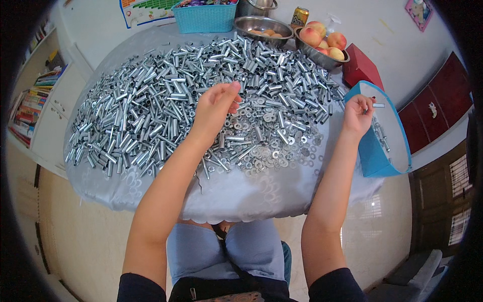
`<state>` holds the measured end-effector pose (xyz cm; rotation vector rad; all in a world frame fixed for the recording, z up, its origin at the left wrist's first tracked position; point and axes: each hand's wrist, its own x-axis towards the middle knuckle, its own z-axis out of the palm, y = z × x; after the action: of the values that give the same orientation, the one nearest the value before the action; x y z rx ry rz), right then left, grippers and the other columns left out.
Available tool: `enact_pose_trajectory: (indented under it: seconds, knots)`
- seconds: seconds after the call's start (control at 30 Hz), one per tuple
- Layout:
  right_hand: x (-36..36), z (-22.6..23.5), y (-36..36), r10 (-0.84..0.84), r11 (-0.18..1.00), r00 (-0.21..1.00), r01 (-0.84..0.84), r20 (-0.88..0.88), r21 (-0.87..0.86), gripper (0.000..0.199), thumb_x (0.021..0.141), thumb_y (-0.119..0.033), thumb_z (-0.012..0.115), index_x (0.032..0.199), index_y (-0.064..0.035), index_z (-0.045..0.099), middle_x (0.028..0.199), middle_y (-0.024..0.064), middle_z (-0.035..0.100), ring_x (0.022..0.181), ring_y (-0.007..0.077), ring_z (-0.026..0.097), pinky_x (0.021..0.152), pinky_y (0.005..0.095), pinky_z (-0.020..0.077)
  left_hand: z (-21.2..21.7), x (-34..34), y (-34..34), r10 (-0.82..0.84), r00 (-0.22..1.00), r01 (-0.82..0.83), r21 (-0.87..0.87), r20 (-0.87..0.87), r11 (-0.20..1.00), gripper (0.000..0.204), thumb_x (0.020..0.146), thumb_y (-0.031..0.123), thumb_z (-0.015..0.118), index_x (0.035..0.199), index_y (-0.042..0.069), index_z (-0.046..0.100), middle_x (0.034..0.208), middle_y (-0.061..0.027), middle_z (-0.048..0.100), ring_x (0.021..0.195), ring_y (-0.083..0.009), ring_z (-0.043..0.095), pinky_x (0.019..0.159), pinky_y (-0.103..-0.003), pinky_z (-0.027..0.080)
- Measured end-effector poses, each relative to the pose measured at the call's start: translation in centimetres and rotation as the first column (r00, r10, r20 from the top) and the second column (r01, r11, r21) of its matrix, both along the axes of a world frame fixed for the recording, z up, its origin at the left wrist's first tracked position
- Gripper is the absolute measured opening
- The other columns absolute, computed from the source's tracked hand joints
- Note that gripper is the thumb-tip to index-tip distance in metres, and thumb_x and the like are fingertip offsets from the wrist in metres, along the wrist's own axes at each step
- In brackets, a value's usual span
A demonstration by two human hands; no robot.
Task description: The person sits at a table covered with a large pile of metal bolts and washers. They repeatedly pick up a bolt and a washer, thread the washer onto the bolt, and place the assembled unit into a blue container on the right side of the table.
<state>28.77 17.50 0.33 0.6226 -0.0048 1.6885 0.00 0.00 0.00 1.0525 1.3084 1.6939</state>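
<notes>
Fingers of right hand [357, 115] hide most of tube [378, 105] over bin [375, 153].

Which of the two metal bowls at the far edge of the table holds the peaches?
The right-hand metal bowl, beside the red box, holds the peaches. The other bowl, left of it near the blue basket, has only small pale items.

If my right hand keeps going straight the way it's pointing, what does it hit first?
Probably the blue bin: the right hand, holding a small metal tube, points over its rim at the white inside. Depth is unclear.
</notes>
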Motion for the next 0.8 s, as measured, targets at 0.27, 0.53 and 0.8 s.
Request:
enact_pose_trajectory:
  seconds: [0.27, 0.53, 0.8]
  knots:
    - [2.2, 0.2, 0.7, -0.145, 0.986, 0.988, 0.149, 0.058, -0.075, 0.049, 0.091, -0.045, 0.031, 0.095, -0.0028, 0.056, 0.059, -0.0027, 0.044, 0.054, 0.0089, 0.042, 0.052, 0.0227, 0.0322, -0.1, 0.8, 0.1, -0.062, 0.998, 0.061, 0.036, 0.010, 0.997, 0.032, 0.082, 0.032, 0.059, 0.092, 0.002, 0.058, 0.077, -0.0034, 0.058, 0.067, -0.0080, 0.052, 0.061, -0.021, 0.043]
    - [0.1, 2.4, -1.4, -0.270, 0.962, 0.922, 0.269, 0.277, 0.043, 0.031, 0.091, -0.029, 0.040, 0.102, -0.0047, 0.055, 0.073, -0.0012, 0.050, 0.062, 0.0096, 0.044, 0.053, 0.0222, 0.0339, -0.1, 0.0, 0.0, 0.044, 0.999, -0.043, 0.039, -0.022, 0.998, 0.031, 0.085, 0.030, 0.054, 0.097, 0.002, 0.059, 0.079, -0.0031, 0.057, 0.070, -0.0087, 0.052, 0.065, -0.022, 0.044]
    - [-8.7, 2.5, -4.6, -0.394, 0.885, 0.111, 0.315, 0.913, 0.343, 0.022, 0.085, -0.016, 0.052, 0.103, -0.0058, 0.058, 0.075, -0.0001, 0.056, 0.061, 0.0054, 0.048, 0.052, 0.0200, 0.0378, -0.1, -0.8, 0.2, 0.187, 0.978, -0.191, 0.044, 0.089, 0.981, 0.025, 0.084, 0.026, 0.055, 0.094, 0.003, 0.058, 0.080, -0.0022, 0.058, 0.068, -0.0070, 0.051, 0.060, -0.020, 0.042]
